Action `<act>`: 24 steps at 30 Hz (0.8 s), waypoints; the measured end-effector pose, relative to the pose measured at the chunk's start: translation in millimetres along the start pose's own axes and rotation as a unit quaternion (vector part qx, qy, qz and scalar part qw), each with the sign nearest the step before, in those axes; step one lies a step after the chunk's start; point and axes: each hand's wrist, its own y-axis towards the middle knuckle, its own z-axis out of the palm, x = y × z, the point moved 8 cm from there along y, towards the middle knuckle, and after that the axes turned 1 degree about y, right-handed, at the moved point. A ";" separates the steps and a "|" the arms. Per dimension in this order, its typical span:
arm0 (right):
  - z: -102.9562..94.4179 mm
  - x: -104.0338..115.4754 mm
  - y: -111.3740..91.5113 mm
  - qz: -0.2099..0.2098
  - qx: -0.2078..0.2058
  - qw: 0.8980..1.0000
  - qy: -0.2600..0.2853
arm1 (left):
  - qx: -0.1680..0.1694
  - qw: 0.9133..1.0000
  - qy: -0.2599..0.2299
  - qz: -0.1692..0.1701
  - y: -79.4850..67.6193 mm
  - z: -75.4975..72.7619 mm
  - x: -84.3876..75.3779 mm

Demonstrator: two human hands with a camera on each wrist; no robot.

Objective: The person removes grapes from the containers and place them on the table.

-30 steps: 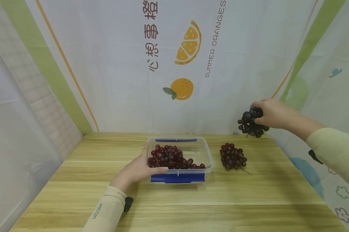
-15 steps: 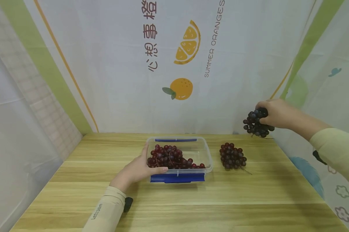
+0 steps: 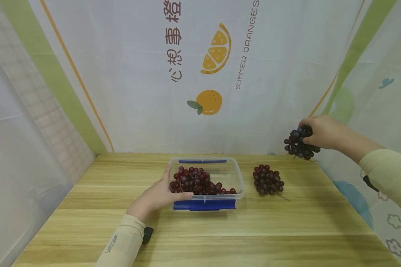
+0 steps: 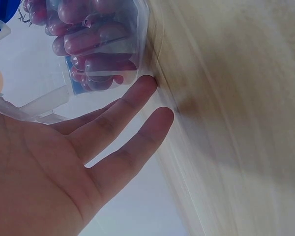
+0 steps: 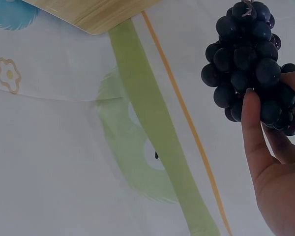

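Observation:
A clear plastic food container with blue side latches stands on the table and holds dark red grapes. My left hand rests against its near left corner, thumb along the front rim. In the left wrist view its fairly straight fingers reach down beside the container's wall. At the far right, my right hand grips a bunch of dark, nearly black grapes above the table's far right corner. The right wrist view shows the thumb and fingers around the lower part of this bunch.
A second bunch of red grapes lies on the wooden table right of the container, its stem pointing toward the front right. A white printed curtain hangs behind the table and along both sides.
My right hand has moved to the right with the dark grapes, lastly sinking a little. The left hand, the container and the bunch on the table stay where they were.

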 end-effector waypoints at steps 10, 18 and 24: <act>5.9 -4.6 -5.9 0.010 0.012 1.000 -0.014 | 0.001 1.000 0.003 -0.003 0.6 0.4 0.3; 8.8 -5.8 -3.7 0.007 0.011 1.000 -0.017 | -0.003 1.000 0.005 0.000 0.0 -1.5 -0.2; 17.8 -7.1 -3.1 0.002 0.017 1.000 -0.018 | -0.001 1.000 0.002 -0.001 0.3 0.0 0.5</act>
